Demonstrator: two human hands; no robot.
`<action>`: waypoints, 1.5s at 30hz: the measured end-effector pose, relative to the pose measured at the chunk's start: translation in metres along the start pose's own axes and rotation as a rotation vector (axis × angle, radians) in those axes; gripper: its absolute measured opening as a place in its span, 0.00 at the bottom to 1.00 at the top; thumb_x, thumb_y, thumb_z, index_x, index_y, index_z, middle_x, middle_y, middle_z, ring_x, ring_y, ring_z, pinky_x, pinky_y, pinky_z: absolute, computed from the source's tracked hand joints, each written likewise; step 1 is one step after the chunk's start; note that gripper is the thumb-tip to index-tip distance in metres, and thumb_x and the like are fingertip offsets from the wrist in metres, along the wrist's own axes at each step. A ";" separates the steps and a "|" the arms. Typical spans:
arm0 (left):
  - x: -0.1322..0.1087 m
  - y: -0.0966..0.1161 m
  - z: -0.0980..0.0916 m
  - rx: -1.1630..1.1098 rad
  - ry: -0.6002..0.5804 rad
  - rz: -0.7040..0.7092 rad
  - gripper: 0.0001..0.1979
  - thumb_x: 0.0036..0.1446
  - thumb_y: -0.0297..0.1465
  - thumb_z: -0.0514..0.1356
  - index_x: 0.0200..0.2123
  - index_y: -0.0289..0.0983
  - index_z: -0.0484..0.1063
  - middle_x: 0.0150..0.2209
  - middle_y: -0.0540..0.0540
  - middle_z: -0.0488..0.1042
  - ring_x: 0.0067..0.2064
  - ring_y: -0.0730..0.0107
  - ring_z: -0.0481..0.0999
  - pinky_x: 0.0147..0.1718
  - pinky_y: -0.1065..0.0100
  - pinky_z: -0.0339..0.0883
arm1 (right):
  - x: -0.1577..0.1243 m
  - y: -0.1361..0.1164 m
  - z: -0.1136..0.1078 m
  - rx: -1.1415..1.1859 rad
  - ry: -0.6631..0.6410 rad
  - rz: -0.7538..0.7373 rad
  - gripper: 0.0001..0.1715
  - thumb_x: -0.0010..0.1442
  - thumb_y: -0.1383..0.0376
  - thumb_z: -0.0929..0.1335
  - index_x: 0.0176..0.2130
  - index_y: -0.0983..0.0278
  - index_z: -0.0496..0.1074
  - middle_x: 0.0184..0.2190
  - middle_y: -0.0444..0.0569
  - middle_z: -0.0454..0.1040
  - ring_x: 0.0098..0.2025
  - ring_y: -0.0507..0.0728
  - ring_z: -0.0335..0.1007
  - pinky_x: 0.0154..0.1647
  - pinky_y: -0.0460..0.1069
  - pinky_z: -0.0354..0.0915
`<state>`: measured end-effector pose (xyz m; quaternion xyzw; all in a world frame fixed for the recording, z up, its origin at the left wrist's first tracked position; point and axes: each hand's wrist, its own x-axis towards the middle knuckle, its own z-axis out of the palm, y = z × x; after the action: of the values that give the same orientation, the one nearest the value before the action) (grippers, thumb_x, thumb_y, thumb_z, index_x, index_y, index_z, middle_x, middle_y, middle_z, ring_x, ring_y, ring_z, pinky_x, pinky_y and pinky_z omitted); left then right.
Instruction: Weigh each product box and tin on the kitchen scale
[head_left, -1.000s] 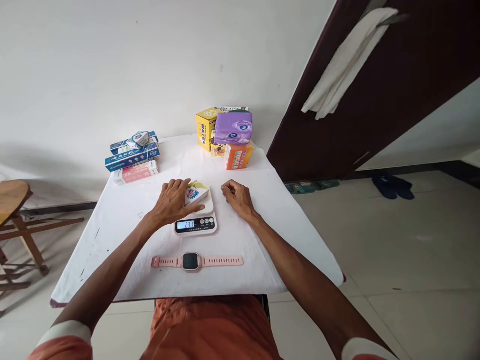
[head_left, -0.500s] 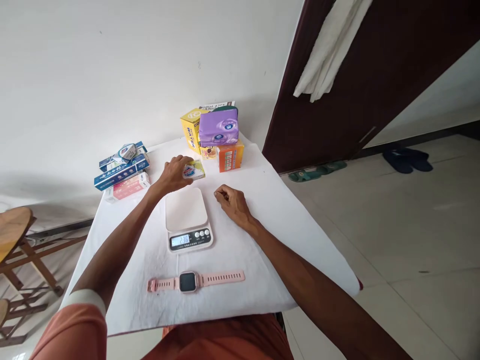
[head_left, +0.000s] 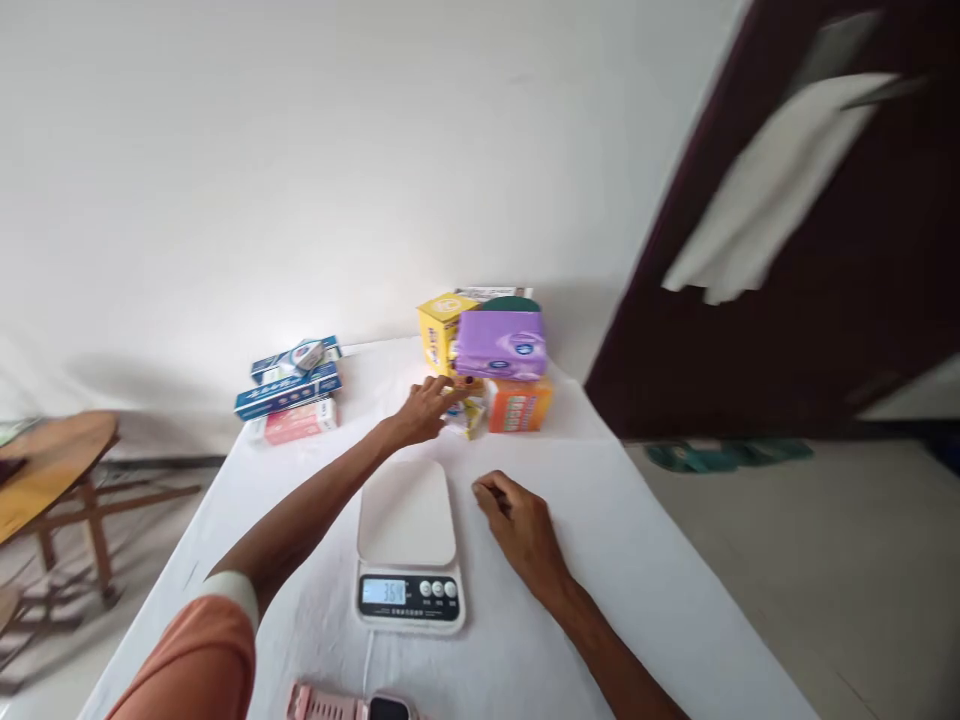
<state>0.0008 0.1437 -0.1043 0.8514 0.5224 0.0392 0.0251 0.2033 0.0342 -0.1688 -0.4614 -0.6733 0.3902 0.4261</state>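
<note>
My left hand [head_left: 424, 412] reaches to the back of the table, with its fingers closed over the left end of a small yellow-and-white soap box [head_left: 471, 420]. This box lies close to the left side of an orange box [head_left: 520, 405]. My right hand [head_left: 523, 532] rests on the cloth right of the scale, its fingers curled in; no object shows in them. Between my forearms lies a white digital kitchen scale [head_left: 407, 515] with a bare platform and a lit, blurred display. At the bottom edge a pink smartwatch [head_left: 388, 708] is partly cut off.
A purple tissue pack [head_left: 499, 342] sits atop the boxes beside a yellow carton [head_left: 439, 330]. Blue toothpaste boxes [head_left: 289, 390] and a pink box [head_left: 301, 422] are stacked at the back left. A wooden stool [head_left: 64, 460] stands left; green slippers [head_left: 690, 458] lie right.
My left hand has carried the soap box back and right, up to the orange box. The scale's reading has changed. My right hand stays curled beside the scale. The view has tilted upward.
</note>
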 end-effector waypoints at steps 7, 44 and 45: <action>-0.046 -0.059 -0.021 -0.088 0.298 -0.144 0.33 0.60 0.31 0.63 0.69 0.44 0.62 0.64 0.35 0.66 0.64 0.47 0.66 0.59 0.45 0.65 | 0.000 -0.002 -0.004 -0.051 -0.046 0.037 0.20 0.64 0.46 0.65 0.29 0.56 0.71 0.20 0.44 0.68 0.20 0.56 0.61 0.21 0.50 0.61; -0.208 0.037 -0.002 -0.254 0.152 -0.168 0.32 0.67 0.45 0.60 0.69 0.41 0.58 0.61 0.37 0.69 0.61 0.48 0.66 0.60 0.47 0.60 | 0.000 -0.003 0.004 0.002 0.035 0.026 0.13 0.61 0.56 0.65 0.30 0.60 0.68 0.24 0.44 0.70 0.25 0.53 0.64 0.29 0.49 0.62; -0.210 0.036 -0.004 -0.252 0.160 -0.180 0.36 0.65 0.47 0.61 0.70 0.42 0.57 0.63 0.36 0.68 0.62 0.47 0.65 0.61 0.45 0.60 | -0.001 -0.003 0.004 0.002 0.038 0.021 0.12 0.61 0.56 0.65 0.30 0.60 0.68 0.24 0.44 0.71 0.26 0.53 0.65 0.30 0.49 0.62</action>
<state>-0.0618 -0.0596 -0.1053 0.7853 0.5880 0.1697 0.0934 0.1985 0.0324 -0.1680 -0.4753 -0.6600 0.3865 0.4349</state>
